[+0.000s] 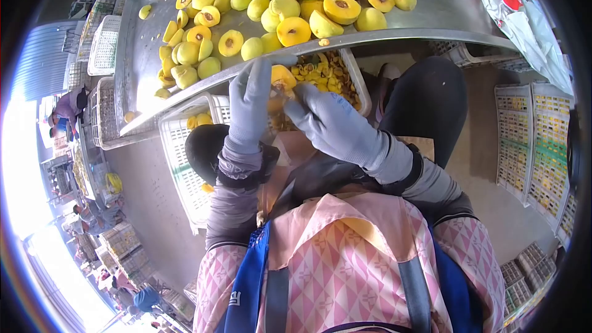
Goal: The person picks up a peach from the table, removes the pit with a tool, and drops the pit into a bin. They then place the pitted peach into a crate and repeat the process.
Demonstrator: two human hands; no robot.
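Both my hands wear grey gloves and meet just below the edge of a metal table (pixel 431 21). My left hand (pixel 250 102) is closed on a yellow peach half (pixel 283 79), its fingers up along the fruit's far side. Close against that peach half, my right hand (pixel 336 123) has its fingers curled together; whatever they hold is hidden. Many halved yellow peaches (pixel 293 31) lie piled on the table, several with brown centres facing up. Beneath my hands stands a crate of yellow peach scraps (pixel 320 77).
A white crate (pixel 179 154) with some peach pieces stands by my left knee. White crates (pixel 103 46) line the table's left side. A white plastic bag (pixel 524 31) hangs at the right table edge. Tall crates (pixel 515 142) stand at right. Other people (pixel 66 108) are at far left.
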